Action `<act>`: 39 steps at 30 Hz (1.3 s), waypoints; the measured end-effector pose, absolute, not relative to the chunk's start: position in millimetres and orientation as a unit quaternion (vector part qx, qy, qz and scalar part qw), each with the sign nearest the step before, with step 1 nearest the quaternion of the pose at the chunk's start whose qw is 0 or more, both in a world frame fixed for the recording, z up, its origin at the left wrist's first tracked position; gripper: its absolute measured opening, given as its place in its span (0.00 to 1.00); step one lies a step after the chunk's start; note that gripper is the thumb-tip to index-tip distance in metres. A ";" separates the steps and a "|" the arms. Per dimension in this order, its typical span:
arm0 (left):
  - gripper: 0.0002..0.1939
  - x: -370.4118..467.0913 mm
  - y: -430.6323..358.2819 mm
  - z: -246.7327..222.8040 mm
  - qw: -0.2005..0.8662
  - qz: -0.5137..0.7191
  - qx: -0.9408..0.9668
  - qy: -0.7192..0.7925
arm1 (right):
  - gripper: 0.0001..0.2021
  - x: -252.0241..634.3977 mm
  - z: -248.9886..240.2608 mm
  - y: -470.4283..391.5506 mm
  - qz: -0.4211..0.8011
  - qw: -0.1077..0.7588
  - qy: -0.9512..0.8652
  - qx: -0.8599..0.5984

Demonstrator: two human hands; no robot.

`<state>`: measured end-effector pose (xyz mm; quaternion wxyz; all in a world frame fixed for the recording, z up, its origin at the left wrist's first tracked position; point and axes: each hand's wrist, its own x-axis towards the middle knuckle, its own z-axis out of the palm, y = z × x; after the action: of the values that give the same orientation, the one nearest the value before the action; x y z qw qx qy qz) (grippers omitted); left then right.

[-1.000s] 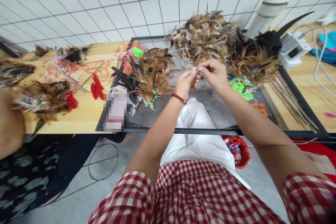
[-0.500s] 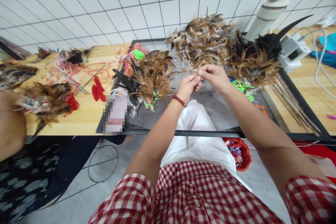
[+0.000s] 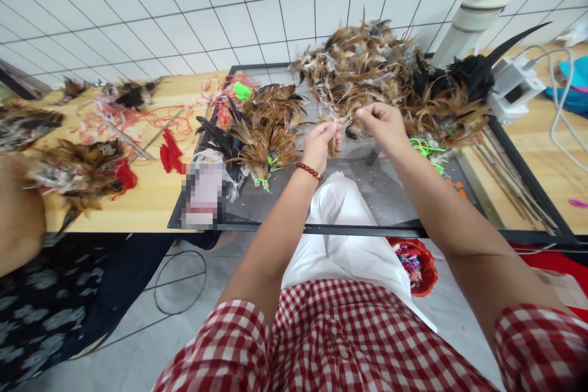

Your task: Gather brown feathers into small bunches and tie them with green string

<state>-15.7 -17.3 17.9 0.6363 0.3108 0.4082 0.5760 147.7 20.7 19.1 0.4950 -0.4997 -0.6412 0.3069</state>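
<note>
Several brown feathers (image 3: 334,146) show in my left hand (image 3: 318,146), which is closed on them with thumb and fingers pressed together. A beaded bracelet (image 3: 309,169) circles that wrist. My right hand (image 3: 383,125) is a short way to the right, its thumb and forefinger pinched; what they hold, if anything, is too small to make out. Behind both hands rises a large heap of loose brown feathers (image 3: 362,67). Left of my left hand lie bundles of brown feathers (image 3: 269,128) bound with bright green cord (image 3: 263,182). Black feathers (image 3: 468,82) lie beyond my right hand.
A black-framed board (image 3: 257,211) lies on the wooden table (image 3: 158,211). Thin sticks (image 3: 514,177), a pale bottle (image 3: 471,30) and a white charger (image 3: 514,89) are on the right. At left, a co-worker's arm (image 3: 21,214) is beside feathers and red thread (image 3: 171,152). Below stands a red basket (image 3: 429,272).
My hands, which met at the fingertips, have drawn apart: the left a little to the left, the right to the right. Brown feathers now show more plainly in my left hand.
</note>
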 end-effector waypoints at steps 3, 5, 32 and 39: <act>0.13 -19.9 -13.5 19.2 0.626 0.614 0.242 0.415 | 0.08 160.8 15.3 25.1 0.169 0.346 -0.711 -0.589; 0.13 -21.5 -11.8 19.5 0.623 0.625 0.220 0.417 | 0.09 163.9 13.1 23.8 0.103 0.247 -0.748 -0.608; 0.10 -10.8 -7.9 5.3 0.546 0.589 0.354 0.479 | 0.13 140.6 7.6 23.1 0.374 0.482 -0.666 -0.430; 0.09 -10.1 -12.9 6.1 0.536 0.573 0.378 0.492 | 0.14 143.2 17.6 15.3 0.394 0.403 -0.726 -0.393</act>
<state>-10.1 -12.9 6.1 0.5363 0.3776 0.4916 0.5728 143.2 15.3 17.6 0.4032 -0.3929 -0.7264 0.3941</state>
